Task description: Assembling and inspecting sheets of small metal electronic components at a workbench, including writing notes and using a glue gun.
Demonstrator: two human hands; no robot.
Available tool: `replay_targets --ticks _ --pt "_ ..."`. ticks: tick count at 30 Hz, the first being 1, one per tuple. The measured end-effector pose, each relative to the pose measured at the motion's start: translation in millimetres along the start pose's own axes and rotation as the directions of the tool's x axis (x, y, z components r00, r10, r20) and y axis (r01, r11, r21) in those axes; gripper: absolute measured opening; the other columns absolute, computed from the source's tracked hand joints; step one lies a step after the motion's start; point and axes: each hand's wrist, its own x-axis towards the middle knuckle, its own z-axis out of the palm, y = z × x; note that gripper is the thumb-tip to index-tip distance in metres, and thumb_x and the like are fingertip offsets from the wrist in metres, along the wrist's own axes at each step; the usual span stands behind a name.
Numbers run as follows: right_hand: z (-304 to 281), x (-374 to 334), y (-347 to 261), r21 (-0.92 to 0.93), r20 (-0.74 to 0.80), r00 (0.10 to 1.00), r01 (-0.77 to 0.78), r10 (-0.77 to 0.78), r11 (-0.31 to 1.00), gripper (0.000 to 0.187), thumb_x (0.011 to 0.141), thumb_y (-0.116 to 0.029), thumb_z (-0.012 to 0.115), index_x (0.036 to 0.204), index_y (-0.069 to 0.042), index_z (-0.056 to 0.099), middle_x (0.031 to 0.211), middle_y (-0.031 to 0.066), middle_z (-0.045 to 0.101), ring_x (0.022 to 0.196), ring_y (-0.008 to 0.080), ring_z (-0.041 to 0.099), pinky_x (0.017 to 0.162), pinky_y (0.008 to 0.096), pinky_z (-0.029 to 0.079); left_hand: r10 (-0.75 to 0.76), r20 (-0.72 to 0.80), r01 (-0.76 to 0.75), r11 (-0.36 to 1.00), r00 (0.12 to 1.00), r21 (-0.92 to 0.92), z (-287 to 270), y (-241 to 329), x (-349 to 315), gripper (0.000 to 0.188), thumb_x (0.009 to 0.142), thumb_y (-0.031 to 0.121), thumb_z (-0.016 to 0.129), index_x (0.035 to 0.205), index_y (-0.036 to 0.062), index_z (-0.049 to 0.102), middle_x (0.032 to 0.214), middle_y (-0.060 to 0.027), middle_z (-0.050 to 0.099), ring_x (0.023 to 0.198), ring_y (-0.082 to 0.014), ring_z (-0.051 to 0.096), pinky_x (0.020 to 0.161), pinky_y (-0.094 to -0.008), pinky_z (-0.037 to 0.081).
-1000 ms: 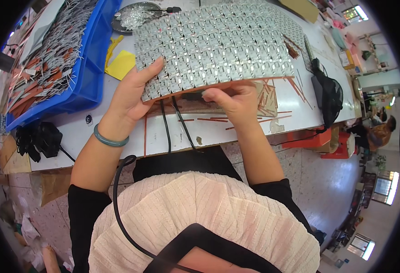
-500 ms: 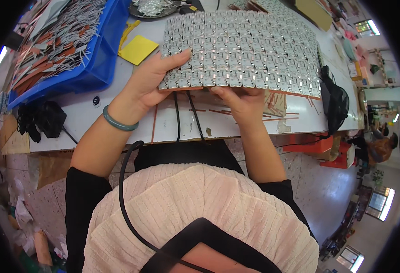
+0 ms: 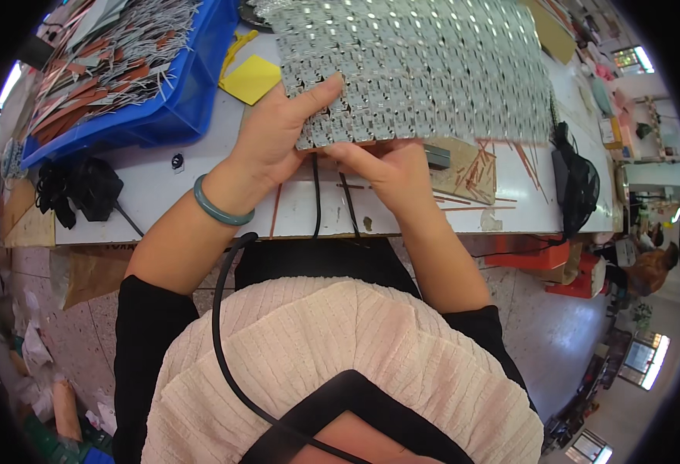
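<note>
Tabletop (image 3: 150, 185): white, runs across the view; carries the rest.
Silver sheet (image 3: 417, 69): held up over the near part of the tabletop, in front of the person; covered in rows of small shiny bits, top edge cut off by the frame.
Blue bin (image 3: 197, 97): left of the sheet, full of grey and rust-red strips.
Left hand (image 3: 282, 127): closed round the sheet's near left corner, thumb on top, fingers hidden below.
Right hand (image 3: 390, 170): thumb at the near edge, just beside the left hand; fingers under the sheet, so can't tell how far closed or how firm the hold is.
Yellow paper (image 3: 253, 80): between bin and sheet.
Thin brown sticks (image 3: 526, 166): loose, right of the right hand.
Sheet risk: could sag or bend on the right, since both hands sit toward its left; a weak right-hand hold might also let it tip.
Change since half a second ago: right hand shifted left along the edge; sheet's right side sits higher; view itself moved a bit.
</note>
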Motion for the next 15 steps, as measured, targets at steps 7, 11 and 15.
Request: replay_targets --ticks 7,11,15 --pt "-1 8 19 -0.332 0.086 0.91 0.41 -0.405 0.85 0.029 0.071 0.002 0.071 0.098 0.001 0.063 0.088 0.0087 0.066 0.083 0.015 0.062 0.075 0.0284 0.05 -0.162 0.024 0.163 0.971 0.987 -0.174 -5 0 4 0.033 0.09 0.013 0.053 0.119 -0.0007 0.047 0.111 -0.0118 0.057 0.097 -0.0204 0.059 0.084 -0.0331 0.05" --pt "0 8 18 -0.317 0.079 0.922 0.385 -0.38 0.867 0.029 0.069 -0.001 0.073 0.097 0.002 0.064 0.089 0.0092 0.066 0.084 0.0154 0.061 0.079 0.0294 0.049 -0.124 0.032 0.128 0.978 0.992 -0.163 -3 2 2 0.032 0.09 0.012 0.052 0.119 -0.0007 0.047 0.111 -0.0115 0.057 0.098 -0.0205 0.059 0.084 -0.0336 0.05" --pt "13 8 8 0.038 0.079 0.997 0.002 -0.005 0.999 0.026 0.069 -0.005 0.075 0.091 0.003 0.065 0.084 0.0084 0.066 0.075 0.0141 0.062 0.068 0.026 0.051 0.06 -0.048 -0.06 0.998 0.997 0.014 0 -4 -1 0.036 0.092 0.019 0.051 0.122 0.0015 0.046 0.116 -0.0099 0.056 0.1 -0.0199 0.059 0.088 -0.0337 0.048"
